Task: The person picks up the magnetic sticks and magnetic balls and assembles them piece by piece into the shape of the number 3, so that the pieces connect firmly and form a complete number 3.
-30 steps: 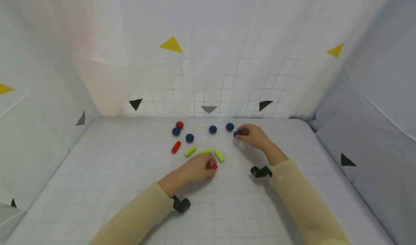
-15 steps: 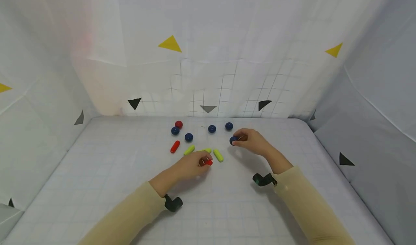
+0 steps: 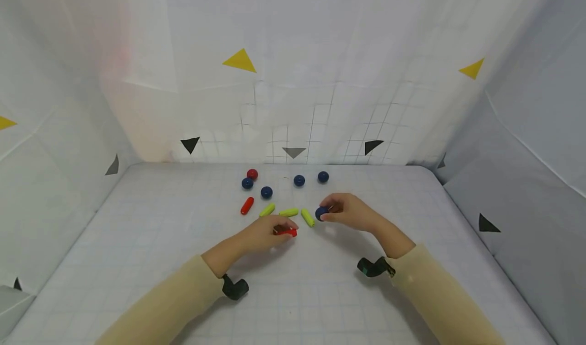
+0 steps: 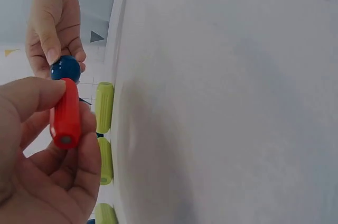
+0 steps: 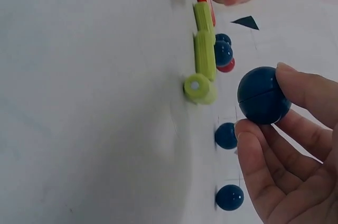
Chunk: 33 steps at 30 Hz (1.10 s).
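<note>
Pinched between thumb and fingertips, a red rod (image 4: 66,113) sits in the left hand (image 3: 262,234), and facing it the right hand (image 3: 351,212) has a blue ball (image 5: 263,95) at its fingertips! Both hands are above the white table (image 3: 297,294), near each other but apart, pale-sleeved forearms (image 3: 174,304) slanting inward from the near side. Around the left hand, count three yellow-green rods (image 3: 308,217) in a loose row, then a second red rod (image 3: 247,205) to their left. Farther back, four more blue balls (image 3: 299,180) make it five in all, plus one red ball (image 3: 252,174), partly covered by a blue one. Left wrist view: the lowest yellow-green rod is cut off, background balls mostly hidden. Right wrist view crops the left hand up top.
</note>
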### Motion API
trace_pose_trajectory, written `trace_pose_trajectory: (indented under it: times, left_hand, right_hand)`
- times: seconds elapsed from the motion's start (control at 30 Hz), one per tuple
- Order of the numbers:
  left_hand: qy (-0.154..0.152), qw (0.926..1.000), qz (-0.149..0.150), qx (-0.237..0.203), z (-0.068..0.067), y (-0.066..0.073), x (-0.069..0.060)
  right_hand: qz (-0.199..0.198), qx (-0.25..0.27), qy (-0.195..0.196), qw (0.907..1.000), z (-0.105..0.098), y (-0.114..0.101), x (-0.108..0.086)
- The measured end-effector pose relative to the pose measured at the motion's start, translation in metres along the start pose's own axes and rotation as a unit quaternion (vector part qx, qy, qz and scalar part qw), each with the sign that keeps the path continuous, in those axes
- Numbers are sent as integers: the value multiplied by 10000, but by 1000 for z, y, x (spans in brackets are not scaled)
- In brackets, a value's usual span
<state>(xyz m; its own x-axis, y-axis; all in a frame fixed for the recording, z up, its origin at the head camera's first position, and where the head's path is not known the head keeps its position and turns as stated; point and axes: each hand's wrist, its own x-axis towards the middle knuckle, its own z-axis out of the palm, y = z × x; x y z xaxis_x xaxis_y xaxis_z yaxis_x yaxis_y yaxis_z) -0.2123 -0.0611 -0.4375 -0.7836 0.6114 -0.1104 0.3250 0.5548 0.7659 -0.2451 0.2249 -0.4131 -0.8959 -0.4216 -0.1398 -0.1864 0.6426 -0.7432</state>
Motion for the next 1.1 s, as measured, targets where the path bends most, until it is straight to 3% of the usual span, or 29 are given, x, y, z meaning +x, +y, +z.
trace_pose_trajectory:
  times: [0.2, 0.5, 0.8, 1.1]
  left_hand:
    - [-31, 9998, 78, -172, -1, 0, -2]
    - [-52, 9978, -98, -651, -2, 0, 2]
    - [-36, 9981, -1, -622, -2, -2, 8]
    - [-77, 9978, 42, -659, 1, 1, 4]
  right_hand:
    - [-195, 178, -308, 9992, 8, -3, -5]
    - [-592, 239, -654, 9958, 19, -5, -10]
    - [-808, 415, -960, 9912, 28, -7, -11]
    - [-829, 479, -1158, 9886, 33, -9, -11]
